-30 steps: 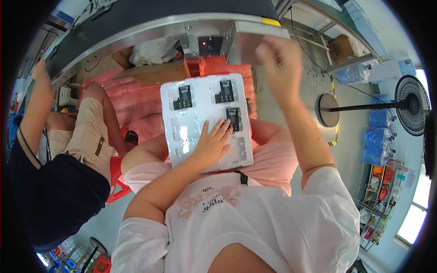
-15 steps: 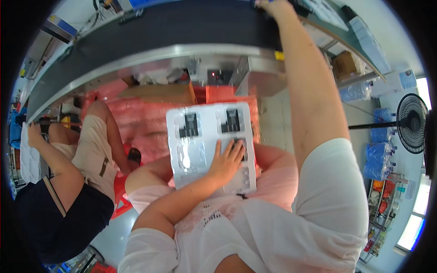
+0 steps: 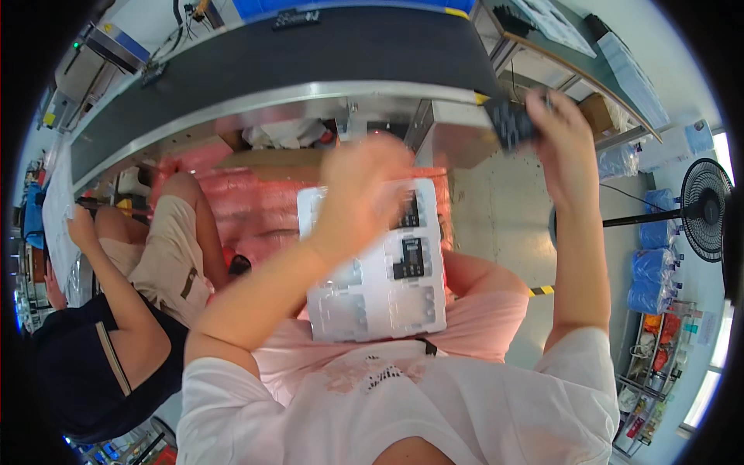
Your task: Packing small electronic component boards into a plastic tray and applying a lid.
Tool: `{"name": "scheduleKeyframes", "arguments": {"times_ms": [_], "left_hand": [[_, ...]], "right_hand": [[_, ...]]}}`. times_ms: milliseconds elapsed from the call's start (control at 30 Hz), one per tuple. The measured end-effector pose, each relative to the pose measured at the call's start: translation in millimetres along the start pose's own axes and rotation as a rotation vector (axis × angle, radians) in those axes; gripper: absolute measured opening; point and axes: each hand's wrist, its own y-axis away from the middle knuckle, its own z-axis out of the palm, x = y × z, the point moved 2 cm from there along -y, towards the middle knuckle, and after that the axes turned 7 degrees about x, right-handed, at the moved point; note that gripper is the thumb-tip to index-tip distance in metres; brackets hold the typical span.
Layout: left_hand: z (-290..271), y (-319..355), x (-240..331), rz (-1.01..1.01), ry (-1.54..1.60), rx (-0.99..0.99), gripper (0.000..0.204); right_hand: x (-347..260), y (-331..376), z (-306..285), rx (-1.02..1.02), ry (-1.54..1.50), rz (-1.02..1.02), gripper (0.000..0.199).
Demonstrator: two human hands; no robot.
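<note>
A white moulded plastic tray (image 3: 345,314) lies across my lap, with shaped pockets in two columns. A flat black part with pale print (image 3: 411,259) sits in its right column, and another black part (image 3: 410,209) lies above it, partly covered. My left hand (image 3: 366,194) is raised over the tray's upper portion, hiding several pockets; motion smears its fingers. Off to the right, beyond the conveyor's end, my right hand (image 3: 559,128) grips another flat black part with pale markings (image 3: 510,124), also blurred.
Ahead runs a dark conveyor belt (image 3: 372,46) with a metal edge, a black part (image 3: 296,19) on it. A co-worker (image 3: 116,349) sits at my left. At right stand a shelf table (image 3: 573,70), a black fan (image 3: 704,209) and water bottles (image 3: 653,267).
My right hand has come back from the belt's far right end, bringing a flat black part. My left hand has lifted off the tray's right column and moved up and away. The view has shifted slightly.
</note>
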Motion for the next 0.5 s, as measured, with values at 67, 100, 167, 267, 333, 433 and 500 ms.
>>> {"name": "scheduleKeyframes", "arguments": {"times_ms": [67, 100, 167, 267, 333, 433, 500], "left_hand": [[-27, -68, -52, 0.019, -0.125, 0.216, 0.014], [-26, -96, -86, 0.081, -0.263, 0.315, 0.015], [-13, -130, -156, 0.021, -0.573, 0.21, 0.037], [21, -146, -236, -0.229, -0.802, -0.4, 0.051], [21, -162, -264, -0.314, -0.704, -0.58, 0.045], [31, -175, -236, -0.141, -0.753, -0.454, 0.034], [-8, -197, -192, -0.268, 0.584, -0.781, 0.034]], "right_hand": [[4, 38, -17, -0.056, 0.027, 0.049, 0.023], [7, 54, -27, -0.089, 0.073, 0.087, 0.021], [23, 80, -36, -0.116, 0.149, 0.16, 0.018], [62, 109, -39, -0.151, 0.186, 0.298, 0.02], [85, 120, -35, -0.199, 0.175, 0.435, 0.02], [105, 161, -27, -0.314, 0.213, 0.642, 0.021], [130, 178, -23, -0.484, 0.274, 0.518, 0.024]]}}
